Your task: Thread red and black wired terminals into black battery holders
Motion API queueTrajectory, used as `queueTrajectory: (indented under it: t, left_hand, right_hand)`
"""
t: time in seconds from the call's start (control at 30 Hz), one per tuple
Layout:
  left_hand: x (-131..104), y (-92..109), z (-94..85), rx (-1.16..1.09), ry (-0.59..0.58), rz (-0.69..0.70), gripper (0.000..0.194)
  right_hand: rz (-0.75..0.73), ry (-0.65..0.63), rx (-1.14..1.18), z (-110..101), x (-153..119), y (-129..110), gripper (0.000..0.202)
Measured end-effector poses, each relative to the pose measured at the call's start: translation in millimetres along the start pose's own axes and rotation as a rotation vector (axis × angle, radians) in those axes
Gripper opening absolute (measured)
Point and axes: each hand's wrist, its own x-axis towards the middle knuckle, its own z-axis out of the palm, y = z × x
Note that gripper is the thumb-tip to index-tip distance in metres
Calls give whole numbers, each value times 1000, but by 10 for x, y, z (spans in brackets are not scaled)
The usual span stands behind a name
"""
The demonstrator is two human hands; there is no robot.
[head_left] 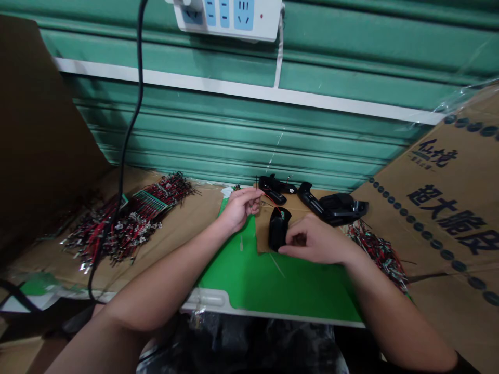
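Note:
My left hand [242, 209] is closed in a pinch on a thin red and black wire [270, 199]. That wire runs toward a black plastic housing [278, 231] with a small green circuit board [282, 213] at its top end. My right hand [315, 240] has its fingers closed on the right and lower edge of this housing, which stands on a piece of cardboard. Just beyond the hands lie more black plastic parts [275, 188] and a larger curved black part [333, 208].
Bundles of red and black wires [156, 208] cover cardboard at the left, and another bundle [380, 254] lies at the right. A black cable [128, 135] hangs down on the left. Behind the green mat [249, 283] stands a green ribbed wall with a power strip [230, 21]. A cardboard box [440, 192] borders the right.

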Motion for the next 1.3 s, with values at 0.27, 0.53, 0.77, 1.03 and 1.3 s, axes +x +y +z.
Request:
queueTrajectory:
  t: [0.27,0.53,0.77,1.03,1.3]
  left_hand:
    - [-22,6,44,28,-40,-4,32]
    - [-85,-12,102,83,-68,10,55]
    - [-127,-117,173,229,-82,7,72]
    - [-137,-128,202,361,-10,24,49]
    - [-127,-139,197,348,0,-3,51]
  right_hand:
    - [180,466,124,2,-5,215,42]
    - [218,533,563,305,128,305,37]
    - [251,591,798,442,258,311,47]
    - [265,637,921,500,292,336,53]
    - [279,679,1017,498,310,365,52]
